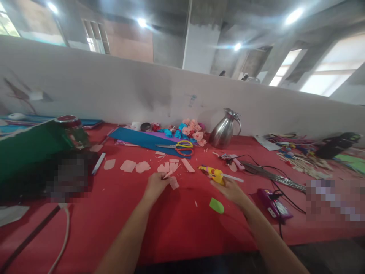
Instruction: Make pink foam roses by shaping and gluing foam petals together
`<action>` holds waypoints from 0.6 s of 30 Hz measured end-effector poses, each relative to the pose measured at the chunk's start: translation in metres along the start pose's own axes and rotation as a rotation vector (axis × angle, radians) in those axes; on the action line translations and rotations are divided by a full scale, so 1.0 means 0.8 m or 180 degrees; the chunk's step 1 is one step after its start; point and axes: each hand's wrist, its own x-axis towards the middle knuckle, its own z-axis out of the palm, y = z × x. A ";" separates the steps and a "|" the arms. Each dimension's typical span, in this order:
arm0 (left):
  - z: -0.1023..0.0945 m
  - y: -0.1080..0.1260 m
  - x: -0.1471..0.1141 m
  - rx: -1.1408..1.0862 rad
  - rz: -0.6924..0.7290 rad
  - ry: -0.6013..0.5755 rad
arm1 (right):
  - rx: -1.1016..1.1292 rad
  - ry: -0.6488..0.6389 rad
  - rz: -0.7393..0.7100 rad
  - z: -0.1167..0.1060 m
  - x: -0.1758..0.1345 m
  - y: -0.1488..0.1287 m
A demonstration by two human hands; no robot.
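Observation:
My left hand (pixel 156 186) pinches a small pink paper piece (pixel 173 183) above the red table. A yellow glue gun (pixel 212 173) is gripped in my right hand (pixel 231 190), its nozzle pointing left and a pale glue stick (pixel 232 177) sticking out behind. Cut pink paper petals (pixel 128 166) and strips (pixel 187 165) lie just beyond my left hand. Scissors with yellow and red handles (pixel 184 147) rest on a blue sheet (pixel 137 139). Below the glue gun lies a green paper leaf (pixel 216 205).
Pink and blue paper flowers (pixel 195 129) and a steel jug (pixel 225 129) stand by the white partition. At right are a purple power box (pixel 275 205) with black cords, wires (pixel 276 178) and a black bottle (pixel 338 144). A glass jar (pixel 72 131) and white marker (pixel 98 163) are at left.

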 end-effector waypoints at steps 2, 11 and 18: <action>0.001 -0.001 0.001 0.0282 -0.0027 0.0033 | 0.0746 -0.0509 -0.0137 0.015 -0.011 -0.020; -0.001 0.005 0.001 0.0735 0.0002 -0.0001 | 0.0893 -0.0873 -0.0007 0.043 -0.024 -0.080; -0.002 0.008 0.000 0.0800 -0.0053 -0.0036 | 0.0816 -0.1019 0.0073 0.050 -0.017 -0.082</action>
